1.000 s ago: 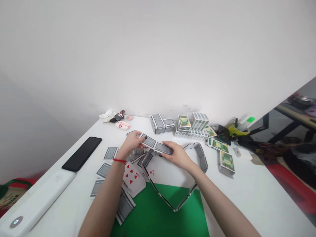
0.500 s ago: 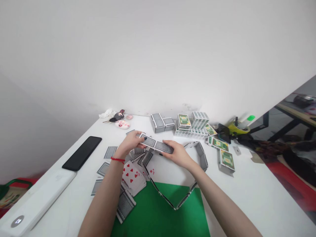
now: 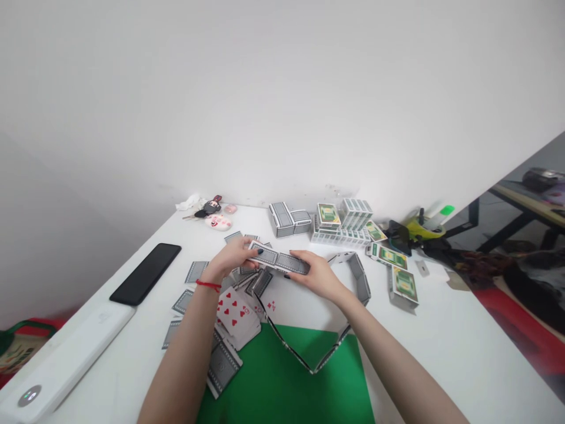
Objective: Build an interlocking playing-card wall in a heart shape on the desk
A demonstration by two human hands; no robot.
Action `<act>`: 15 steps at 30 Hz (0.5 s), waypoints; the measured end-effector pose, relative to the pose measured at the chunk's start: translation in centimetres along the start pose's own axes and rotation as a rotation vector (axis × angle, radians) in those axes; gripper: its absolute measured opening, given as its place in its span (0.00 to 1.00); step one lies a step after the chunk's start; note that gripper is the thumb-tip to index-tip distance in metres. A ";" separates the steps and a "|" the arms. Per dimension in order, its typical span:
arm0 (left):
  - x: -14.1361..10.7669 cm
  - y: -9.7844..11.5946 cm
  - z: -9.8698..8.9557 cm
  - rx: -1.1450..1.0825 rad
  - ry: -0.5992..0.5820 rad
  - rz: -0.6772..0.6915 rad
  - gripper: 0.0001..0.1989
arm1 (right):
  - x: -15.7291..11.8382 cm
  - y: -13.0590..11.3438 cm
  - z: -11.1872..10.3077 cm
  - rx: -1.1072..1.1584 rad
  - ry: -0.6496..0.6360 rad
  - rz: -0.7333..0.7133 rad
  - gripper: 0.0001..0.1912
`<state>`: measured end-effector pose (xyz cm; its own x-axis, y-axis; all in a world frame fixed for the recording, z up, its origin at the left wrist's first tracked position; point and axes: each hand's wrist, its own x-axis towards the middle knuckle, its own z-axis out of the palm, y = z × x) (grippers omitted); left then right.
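A strip of joined playing cards (image 3: 270,257) with grey patterned backs is held between my two hands above the table. My left hand (image 3: 236,254) grips its left end, thumb on top. At the right end my right hand (image 3: 314,272) pinches the strip between thumb and fingers. A chain of linked cards (image 3: 286,347), standing on edge, loops below and to the right of my hands. Under my left forearm lie loose cards face down and a pile of heart cards (image 3: 238,315) face up.
A green sheet (image 3: 326,394) covers the front middle. Folded card blocks (image 3: 282,221) and stacked card boxes (image 3: 342,235) line the back; more boxes (image 3: 404,288) lie right. A phone (image 3: 145,274), a long white device (image 3: 70,365) and a keychain (image 3: 209,209) are left.
My left thumb and fingers have shifted slightly on the strip's left end. My right hand keeps nearly the same hold, and the rest stays in place.
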<state>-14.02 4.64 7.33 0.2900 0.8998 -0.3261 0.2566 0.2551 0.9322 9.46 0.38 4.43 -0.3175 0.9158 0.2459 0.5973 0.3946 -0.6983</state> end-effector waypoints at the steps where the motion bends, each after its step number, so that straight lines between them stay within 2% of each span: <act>1: 0.0 0.0 0.2 -0.002 -0.010 0.009 0.09 | 0.0 0.0 0.0 0.001 -0.002 -0.001 0.27; 9: 0.9 -0.5 1.5 0.075 -0.029 0.086 0.04 | 0.2 -0.3 -0.1 0.014 0.021 0.019 0.25; 15: 1.4 -0.8 2.9 0.146 0.146 0.100 0.07 | 0.2 -0.4 0.0 0.022 0.054 0.031 0.24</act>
<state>-11.16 4.72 5.68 0.1869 0.9623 -0.1976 0.3673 0.1181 0.9226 9.18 0.42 4.81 -0.2584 0.9305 0.2598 0.5900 0.3649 -0.7202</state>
